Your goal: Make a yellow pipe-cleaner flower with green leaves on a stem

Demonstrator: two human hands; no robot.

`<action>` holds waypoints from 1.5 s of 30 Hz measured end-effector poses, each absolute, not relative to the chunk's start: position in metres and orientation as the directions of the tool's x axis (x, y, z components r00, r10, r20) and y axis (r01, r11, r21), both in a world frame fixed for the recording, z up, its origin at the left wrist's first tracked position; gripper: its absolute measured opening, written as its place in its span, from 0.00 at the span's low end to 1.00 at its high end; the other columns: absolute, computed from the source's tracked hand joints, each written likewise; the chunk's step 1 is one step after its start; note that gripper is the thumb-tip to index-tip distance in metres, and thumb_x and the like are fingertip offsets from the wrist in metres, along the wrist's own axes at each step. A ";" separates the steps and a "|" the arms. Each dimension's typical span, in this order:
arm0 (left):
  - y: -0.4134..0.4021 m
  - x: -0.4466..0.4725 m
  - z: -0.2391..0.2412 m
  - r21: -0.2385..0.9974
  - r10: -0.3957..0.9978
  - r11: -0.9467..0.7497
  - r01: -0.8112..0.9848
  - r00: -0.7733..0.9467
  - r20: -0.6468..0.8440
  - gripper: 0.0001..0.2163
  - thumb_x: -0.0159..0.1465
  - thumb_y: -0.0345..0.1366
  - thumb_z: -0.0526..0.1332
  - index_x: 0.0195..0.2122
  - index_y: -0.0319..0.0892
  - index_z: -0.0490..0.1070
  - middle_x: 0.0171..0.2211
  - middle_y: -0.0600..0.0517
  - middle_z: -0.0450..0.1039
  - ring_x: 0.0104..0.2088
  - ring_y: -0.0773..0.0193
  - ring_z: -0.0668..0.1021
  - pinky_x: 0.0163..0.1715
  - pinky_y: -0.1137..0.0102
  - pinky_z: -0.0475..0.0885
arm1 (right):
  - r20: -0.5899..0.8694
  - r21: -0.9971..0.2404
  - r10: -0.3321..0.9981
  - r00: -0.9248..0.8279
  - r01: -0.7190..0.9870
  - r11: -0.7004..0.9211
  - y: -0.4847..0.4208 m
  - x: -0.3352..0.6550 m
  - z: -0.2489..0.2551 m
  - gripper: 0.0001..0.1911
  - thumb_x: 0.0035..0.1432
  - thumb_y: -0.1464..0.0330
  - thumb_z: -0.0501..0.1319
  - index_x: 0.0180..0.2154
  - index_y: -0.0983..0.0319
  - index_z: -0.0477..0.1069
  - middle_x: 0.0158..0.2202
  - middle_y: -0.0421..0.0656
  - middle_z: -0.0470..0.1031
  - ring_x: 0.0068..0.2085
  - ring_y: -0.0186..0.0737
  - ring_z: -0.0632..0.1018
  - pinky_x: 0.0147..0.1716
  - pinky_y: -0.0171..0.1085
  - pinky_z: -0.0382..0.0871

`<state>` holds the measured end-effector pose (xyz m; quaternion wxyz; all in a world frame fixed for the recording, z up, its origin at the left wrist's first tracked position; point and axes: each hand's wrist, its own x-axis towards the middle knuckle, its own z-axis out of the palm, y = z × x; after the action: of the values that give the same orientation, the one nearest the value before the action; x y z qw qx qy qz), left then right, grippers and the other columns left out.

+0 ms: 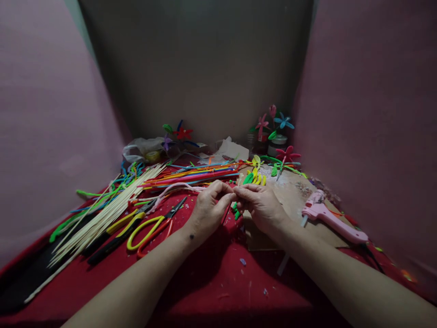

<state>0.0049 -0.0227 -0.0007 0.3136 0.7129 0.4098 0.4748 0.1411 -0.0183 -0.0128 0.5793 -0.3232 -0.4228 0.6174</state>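
In the head view my left hand (212, 206) and my right hand (262, 206) meet over the middle of the table, fingertips pinched together and touching. Whatever sits between the fingertips is too small and hidden to name. A green fuzzy pipe cleaner piece (236, 211) shows just below the fingers; whether it is held or lies on the cloth, I cannot tell. Behind my right hand are a green fuzzy leaf shape (248, 178) and yellow pipe cleaner loops (262, 179). Cardboard (261, 239) lies partly beneath my right hand and forearm.
Left on the red cloth (205, 291) are wooden skewers (112, 212), pliers (118, 237) and scissors (150, 232). Coloured pipe cleaners (191, 175) lie behind my hands. A pink glue gun (336, 222) rests at right. Fuzzy flowers (284, 120) stand at the back.
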 end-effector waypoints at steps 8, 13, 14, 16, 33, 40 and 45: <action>-0.023 0.003 0.007 0.933 0.941 -0.311 0.182 0.196 0.275 0.09 0.59 0.38 0.57 0.23 0.40 0.65 0.19 0.57 0.63 0.22 0.71 0.65 0.26 0.73 0.62 | 0.033 -0.877 0.993 -0.110 -0.479 -0.024 -0.015 0.143 -0.013 0.11 0.39 0.65 0.70 0.23 0.66 0.73 0.20 0.39 0.72 0.18 0.28 0.69 0.18 0.29 0.62; -0.017 0.001 0.005 0.988 0.963 -0.139 0.061 0.243 0.120 0.11 0.54 0.41 0.62 0.24 0.38 0.66 0.19 0.57 0.63 0.21 0.72 0.65 0.24 0.74 0.61 | 0.089 -0.897 0.990 -0.111 -0.440 0.031 -0.016 0.143 -0.015 0.09 0.41 0.65 0.69 0.23 0.65 0.74 0.19 0.38 0.71 0.19 0.28 0.66 0.19 0.30 0.59; -0.015 0.001 0.002 0.996 0.955 -0.092 0.020 0.284 0.083 0.11 0.53 0.41 0.63 0.24 0.38 0.66 0.20 0.57 0.64 0.21 0.72 0.65 0.24 0.74 0.61 | 0.095 -0.901 0.989 -0.114 -0.432 0.037 -0.016 0.142 -0.015 0.09 0.41 0.65 0.69 0.22 0.65 0.74 0.19 0.38 0.71 0.19 0.27 0.66 0.19 0.30 0.58; -0.012 -0.001 -0.002 0.999 0.934 -0.021 -0.038 0.357 0.033 0.10 0.52 0.39 0.63 0.23 0.38 0.66 0.20 0.56 0.64 0.21 0.72 0.66 0.23 0.74 0.60 | 0.086 -0.906 0.989 -0.124 -0.423 0.025 -0.017 0.142 -0.016 0.09 0.41 0.65 0.69 0.22 0.65 0.74 0.18 0.37 0.70 0.19 0.27 0.65 0.19 0.30 0.57; -0.018 0.000 0.001 0.999 0.908 -0.043 0.001 0.417 0.038 0.11 0.52 0.38 0.63 0.20 0.37 0.65 0.16 0.57 0.62 0.17 0.73 0.63 0.21 0.74 0.57 | 0.048 -0.874 0.992 -0.119 -0.486 -0.016 -0.017 0.142 -0.013 0.13 0.38 0.63 0.71 0.24 0.66 0.74 0.20 0.37 0.69 0.20 0.27 0.65 0.20 0.30 0.57; -0.020 -0.001 0.004 0.991 0.904 -0.103 0.088 0.424 0.056 0.13 0.54 0.43 0.62 0.25 0.36 0.68 0.21 0.56 0.64 0.21 0.73 0.64 0.23 0.74 0.58 | 0.046 -0.900 0.997 -0.060 -0.436 0.015 -0.019 0.145 -0.009 0.13 0.39 0.64 0.70 0.21 0.66 0.70 0.18 0.36 0.67 0.20 0.27 0.65 0.20 0.29 0.57; -0.018 -0.004 0.002 0.989 0.884 -0.048 0.139 0.467 -0.023 0.15 0.52 0.46 0.63 0.24 0.38 0.66 0.17 0.58 0.60 0.18 0.74 0.60 0.19 0.74 0.53 | 0.052 -0.897 0.999 -0.008 -0.440 0.043 -0.014 0.148 -0.011 0.14 0.38 0.63 0.71 0.23 0.65 0.70 0.19 0.35 0.66 0.19 0.26 0.65 0.19 0.28 0.56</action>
<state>-0.0038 -0.0179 0.0021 0.5644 0.6441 0.3971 0.3301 0.1476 -0.0140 -0.0106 0.6070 -0.3568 -0.3911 0.5926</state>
